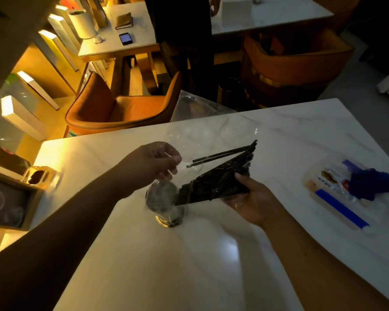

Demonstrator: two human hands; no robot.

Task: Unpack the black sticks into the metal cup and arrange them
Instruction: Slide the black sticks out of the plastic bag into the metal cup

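A clear plastic bag (211,133) full of black sticks (216,182) hangs tilted over the white marble table (211,254). My right hand (252,200) grips the bundle of sticks through the bag from below. My left hand (154,163) pinches the bag's open edge on the left. Two sticks (222,154) lie loose from the bundle inside the bag. The metal cup (164,203), with a gold base, stands on the table just under the bundle's lower end; the bag partly covers it.
At the right of the table lies a clear packet (337,191) with blue items and a blue cloth (373,182). A dark box (7,198) and a gold holder (39,176) sit at the left edge. An orange chair (121,108) stands beyond the table.
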